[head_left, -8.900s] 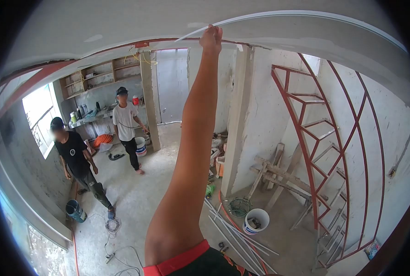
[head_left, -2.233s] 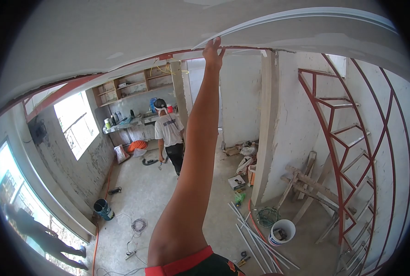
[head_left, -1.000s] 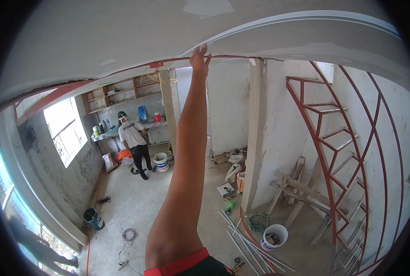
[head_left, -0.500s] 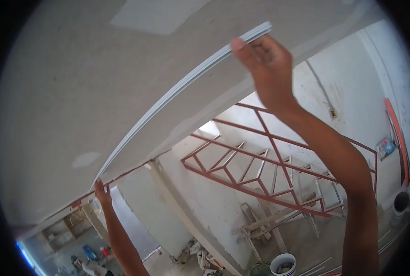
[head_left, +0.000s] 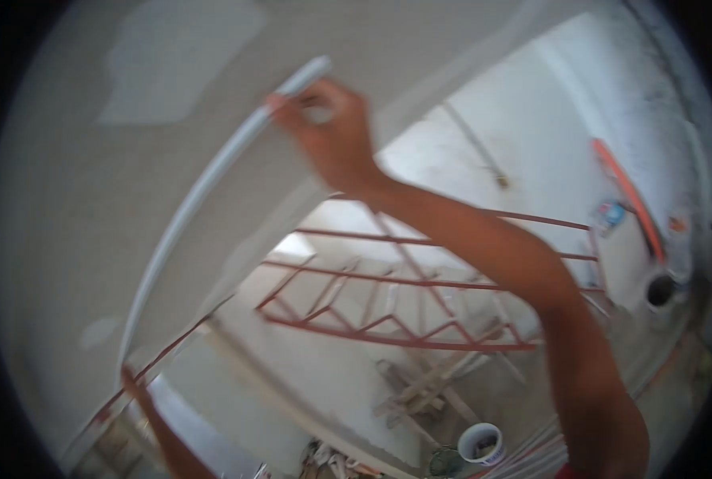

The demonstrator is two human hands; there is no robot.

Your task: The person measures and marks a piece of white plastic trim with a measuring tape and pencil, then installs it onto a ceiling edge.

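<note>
Held flat against the ceiling (head_left: 68,207) — a long white strip (head_left: 182,214), thin and smooth, its long axis running from upper right near the right hand (head_left: 328,136) down to lower left at the left hand (head_left: 130,377). Right hand's fingers pinched on the strip's upper end; left hand pressed up at the lower end, too blurred to tell its grip. Compared with half a second ago: view swung further, right hand now nearer centre, picture blurrier. Ceiling matt grey with paler patches; red metal stair frame (head_left: 388,319) angular, white bucket (head_left: 482,444) below.
</note>
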